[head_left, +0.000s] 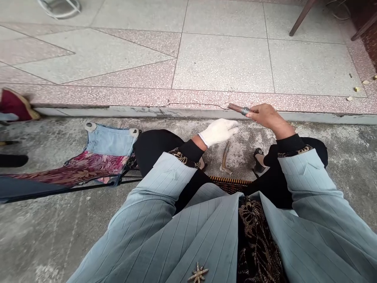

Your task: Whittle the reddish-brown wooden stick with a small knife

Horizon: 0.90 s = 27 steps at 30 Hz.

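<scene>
My right hand (266,118), bare, is closed around a short brown wooden stick (235,107) with metal wire wound round it. The stick's pale tip points left, over the pinkish edge of a low step (200,98). My left hand (219,131) wears a white knitted glove. Its fingers reach loosely to the right, just below the stick and apart from it, and hold nothing I can see. Between my feet, a bent brownish stick-like piece (226,159) lies on the concrete.
Left of my knee stands a folding seat (107,141) with denim and flowered cloth. Another person's red shoe (16,105) is at the far left. Furniture legs (302,17) stand at the upper right, and yellowish scraps (357,89) lie on the tiles. A woven seat (229,182) is under me.
</scene>
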Tool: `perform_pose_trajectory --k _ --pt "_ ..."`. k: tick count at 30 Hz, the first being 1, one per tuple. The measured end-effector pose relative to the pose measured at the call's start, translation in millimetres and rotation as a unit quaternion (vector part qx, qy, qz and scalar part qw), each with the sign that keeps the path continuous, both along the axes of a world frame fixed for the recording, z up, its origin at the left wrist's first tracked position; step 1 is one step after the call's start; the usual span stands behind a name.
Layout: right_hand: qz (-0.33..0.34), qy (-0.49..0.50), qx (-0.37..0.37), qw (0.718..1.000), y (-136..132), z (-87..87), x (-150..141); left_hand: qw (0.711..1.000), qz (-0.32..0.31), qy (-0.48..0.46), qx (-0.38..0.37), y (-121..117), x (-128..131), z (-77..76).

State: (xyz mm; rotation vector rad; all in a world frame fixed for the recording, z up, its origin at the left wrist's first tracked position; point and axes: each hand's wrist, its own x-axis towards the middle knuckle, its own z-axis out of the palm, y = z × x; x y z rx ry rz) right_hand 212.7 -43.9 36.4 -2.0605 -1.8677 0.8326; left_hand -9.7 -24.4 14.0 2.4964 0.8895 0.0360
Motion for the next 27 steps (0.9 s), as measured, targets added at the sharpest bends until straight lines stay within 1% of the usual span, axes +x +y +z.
perform_pose_trajectory --k 1,3,5,6,7,8,10,11,12,13,15,16,18,20,22,25,27 --pt "0.018 -0.055 -0.017 0.998 0.1 -0.8 -2.0 0.999 -0.003 0.026 0.030 -0.7 0.9 -2.7" --pt "0.067 -0.139 -0.083 0.985 -0.7 -2.6 -7.3 0.995 -0.020 0.075 0.070 -2.5 2.7 -7.9" --pt "0.129 -0.181 -0.163 0.961 -2.6 -3.9 -12.4 0.991 -0.044 0.104 0.077 -3.4 3.5 -10.8" --pt "0.165 -0.180 -0.195 0.950 -4.0 -3.8 -13.8 0.990 -0.054 0.106 0.074 -3.1 3.0 -11.1" --pt "0.206 -0.159 -0.226 0.939 -5.5 -2.8 -14.0 0.991 -0.061 0.099 0.067 -1.9 2.0 -10.4" --pt "0.248 -0.116 -0.255 0.928 -7.1 -0.8 -12.7 0.993 -0.067 0.085 0.053 -0.1 0.2 -9.0" --pt "0.312 0.017 -0.292 0.904 -10.5 6.0 -5.9 0.997 -0.073 0.030 -0.005 5.3 -4.7 -4.6" --pt "0.320 0.091 -0.292 0.897 -12.1 10.4 -0.8 0.996 -0.076 -0.008 -0.053 8.2 -7.4 -2.1" --pt "0.309 0.161 -0.277 0.895 -13.6 14.9 4.7 0.990 -0.073 -0.054 -0.108 10.9 -9.8 0.1" --pt "0.274 0.224 -0.243 0.903 -14.9 19.1 10.0 0.980 -0.060 -0.105 -0.161 12.9 -11.6 1.9" --pt "0.176 0.324 -0.145 0.918 -16.7 24.9 18.0 0.952 -0.013 -0.192 -0.238 14.4 -12.9 3.8" --pt "0.125 0.361 -0.098 0.919 -17.2 26.1 20.0 0.942 0.009 -0.219 -0.255 13.8 -12.3 3.9" --pt "0.041 0.407 -0.036 0.912 -17.0 25.4 20.0 0.938 0.032 -0.236 -0.252 11.0 -9.1 2.9" --pt "-0.011 0.417 -0.015 0.909 -15.3 21.8 16.9 0.948 0.025 -0.221 -0.229 7.4 -5.1 1.4" --pt "-0.034 0.401 -0.012 0.916 -12.3 17.2 13.9 0.958 0.019 -0.201 -0.204 4.8 -1.9 0.2" --pt "-0.047 0.333 -0.012 0.942 -6.6 10.6 12.4 0.973 0.022 -0.165 -0.159 3.1 0.4 -0.5" --pt "-0.055 0.250 -0.012 0.967 -3.2 6.8 11.7 0.983 0.021 -0.133 -0.121 2.4 1.5 -1.3"
